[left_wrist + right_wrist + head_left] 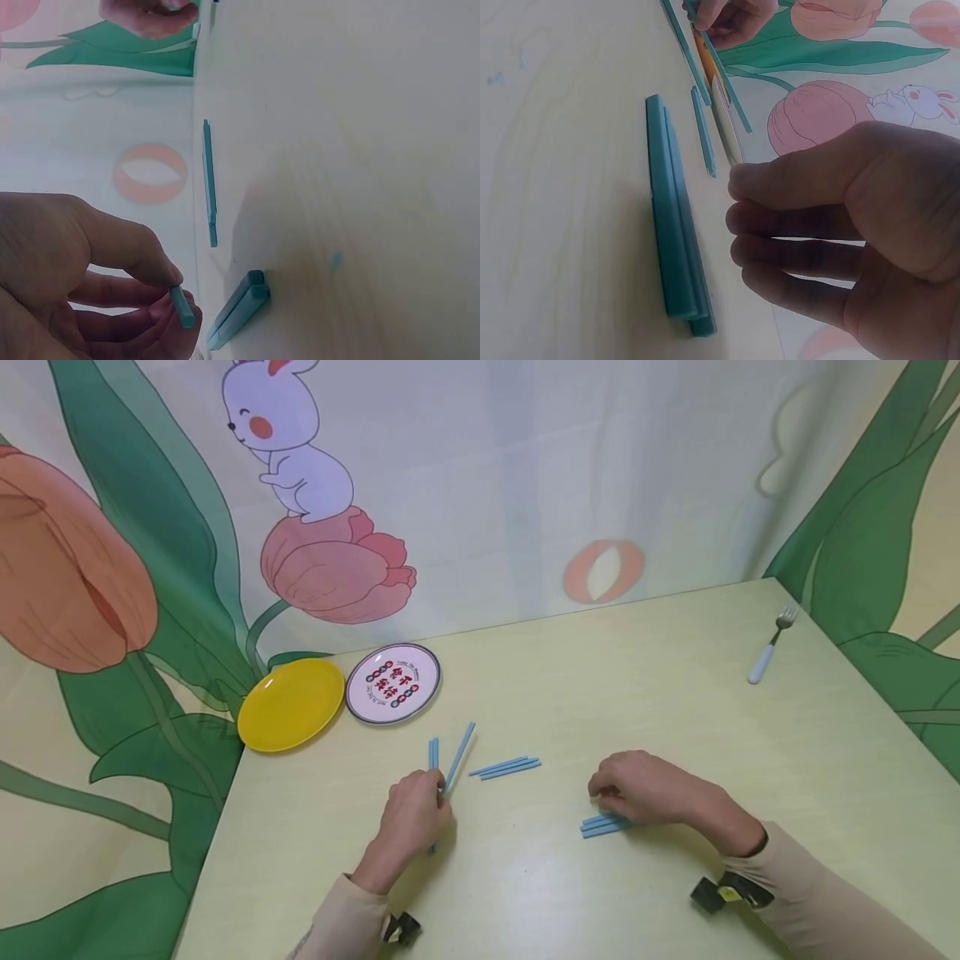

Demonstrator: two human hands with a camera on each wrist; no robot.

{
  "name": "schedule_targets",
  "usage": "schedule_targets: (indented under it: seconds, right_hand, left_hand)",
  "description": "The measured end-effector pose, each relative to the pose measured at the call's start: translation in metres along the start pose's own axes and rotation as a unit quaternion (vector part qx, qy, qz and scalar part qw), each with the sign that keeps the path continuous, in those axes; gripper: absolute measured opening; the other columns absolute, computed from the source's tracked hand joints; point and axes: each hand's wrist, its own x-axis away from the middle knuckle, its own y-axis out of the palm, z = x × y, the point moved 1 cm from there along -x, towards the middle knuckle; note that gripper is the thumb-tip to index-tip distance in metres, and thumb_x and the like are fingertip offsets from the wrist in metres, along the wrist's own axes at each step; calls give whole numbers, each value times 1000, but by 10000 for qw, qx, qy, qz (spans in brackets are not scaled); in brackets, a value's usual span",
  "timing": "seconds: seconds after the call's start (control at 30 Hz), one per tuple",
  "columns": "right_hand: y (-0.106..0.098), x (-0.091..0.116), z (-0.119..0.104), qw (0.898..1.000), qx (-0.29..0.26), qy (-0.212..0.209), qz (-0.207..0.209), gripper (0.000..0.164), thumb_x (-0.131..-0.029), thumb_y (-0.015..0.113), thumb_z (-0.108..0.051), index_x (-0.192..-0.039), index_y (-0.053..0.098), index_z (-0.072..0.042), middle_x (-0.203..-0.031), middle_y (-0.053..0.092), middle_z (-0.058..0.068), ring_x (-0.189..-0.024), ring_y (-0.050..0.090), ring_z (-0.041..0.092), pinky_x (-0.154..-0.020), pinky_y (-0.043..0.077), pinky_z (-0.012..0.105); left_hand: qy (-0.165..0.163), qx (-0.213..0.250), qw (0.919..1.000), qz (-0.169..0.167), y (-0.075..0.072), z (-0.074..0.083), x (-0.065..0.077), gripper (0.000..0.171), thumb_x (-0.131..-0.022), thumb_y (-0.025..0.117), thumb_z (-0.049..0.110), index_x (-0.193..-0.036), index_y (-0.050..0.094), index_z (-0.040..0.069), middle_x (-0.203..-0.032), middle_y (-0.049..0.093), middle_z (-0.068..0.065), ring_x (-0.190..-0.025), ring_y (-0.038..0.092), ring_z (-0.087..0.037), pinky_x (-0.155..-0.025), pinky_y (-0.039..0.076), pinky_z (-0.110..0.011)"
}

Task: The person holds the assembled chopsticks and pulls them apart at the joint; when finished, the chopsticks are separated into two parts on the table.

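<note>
In the head view, my left hand (411, 818) pinches a slim blue stick (461, 753) that tilts up and to the right. Its near end shows between thumb and fingers in the left wrist view, as the held blue stick (182, 309). Below that hand lie two more sticks (432, 752), partly hidden by it. My right hand (648, 787) hovers over a small bundle of blue sticks (602, 827), its fingers loosely bent and holding nothing. In the right wrist view the bundle (673, 217) lies on the table, apart from the fingertips.
Between the hands lies another small group of blue sticks (504, 768). A yellow plate (291, 705) and a white plate with red lettering (393, 683) stand at the table's back left. A fork (772, 646) lies at the far right. A printed curtain (510, 485) hangs behind.
</note>
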Motion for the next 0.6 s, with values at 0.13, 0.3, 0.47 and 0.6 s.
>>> schedule_targets:
  seconds: [0.13,0.3,0.47,0.6]
  right_hand:
    - [-2,-1,0,10000,24,8,48,8,-84,71,-7,-87,73,-14,-82,66,-10,-74,56,3,-69,50,25]
    - [-3,-4,1,9998,116,46,145,9,-85,71,-10,-92,75,-13,-88,70,-7,-80,62,7,-73,53,29]
    - [-6,-7,3,9992,133,-7,376,10,-85,71,-11,-94,75,-12,-91,71,-4,-81,63,10,-73,53,29]
    - [-9,-8,2,9987,103,-36,507,11,-85,72,-11,-95,75,-11,-91,71,-3,-81,63,12,-72,53,28]
  left_hand:
    - [-17,28,10000,-40,0,4,-3,12,-76,69,0,-87,69,2,-75,66,-8,-64,57,-18,-56,49,-33]
    - [-91,16,9998,-168,0,9,-7,13,-77,68,3,-90,70,5,-78,67,-5,-65,57,-17,-52,46,-30]
    - [-16,-39,9998,-197,1,13,-10,14,-78,67,3,-91,70,6,-77,66,-3,-67,57,-16,-51,44,-29]
    - [92,-30,9998,-201,2,16,-11,14,-78,67,4,-92,71,6,-76,64,-1,-66,56,-15,-51,44,-29]
